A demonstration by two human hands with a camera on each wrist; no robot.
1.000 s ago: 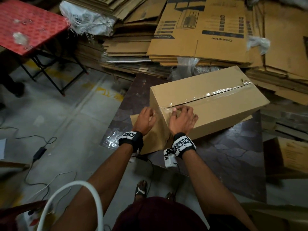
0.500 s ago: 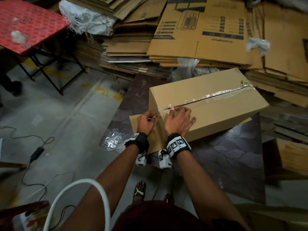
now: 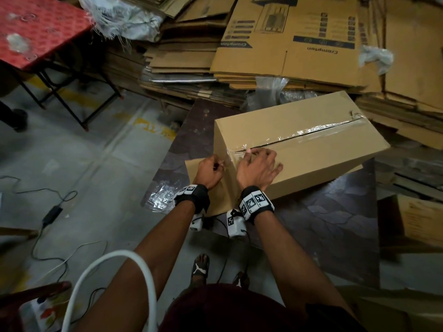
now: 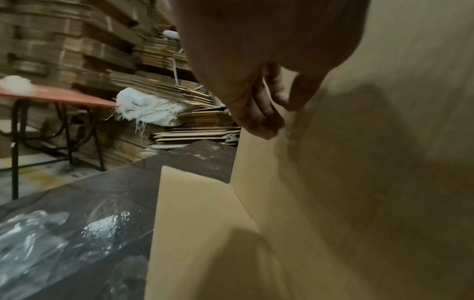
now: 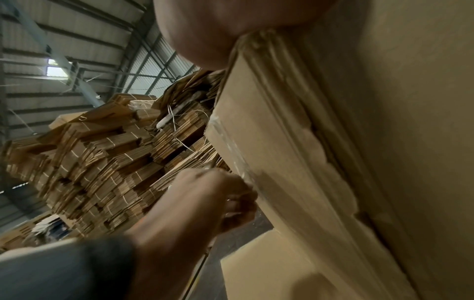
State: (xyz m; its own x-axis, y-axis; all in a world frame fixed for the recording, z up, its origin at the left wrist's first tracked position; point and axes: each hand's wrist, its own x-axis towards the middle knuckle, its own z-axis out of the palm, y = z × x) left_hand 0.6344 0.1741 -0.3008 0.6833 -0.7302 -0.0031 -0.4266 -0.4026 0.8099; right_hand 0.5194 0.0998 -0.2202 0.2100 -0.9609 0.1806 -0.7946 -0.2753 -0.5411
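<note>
Plausibly the clear tape (image 3: 311, 134), seemingly pinched in the left hand (image 3: 209, 172) at the near end of the box (image 3: 316, 168) on the dark board (image 3: 335, 224), wrinkles if pulled askew while the right hand (image 3: 257, 170) presses flat-fingered on top.

The plain tan box (image 3: 275, 123) is wearing shiny clear tape (image 3: 323, 133); a dark veined board (image 3: 335, 216) and red patterned table (image 3: 38, 27) are showing.

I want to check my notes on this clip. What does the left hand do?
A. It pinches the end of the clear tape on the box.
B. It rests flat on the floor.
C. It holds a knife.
A: the left hand pinches the clear tape at the near end of the cardboard box; the right hand rests on the box.
</note>
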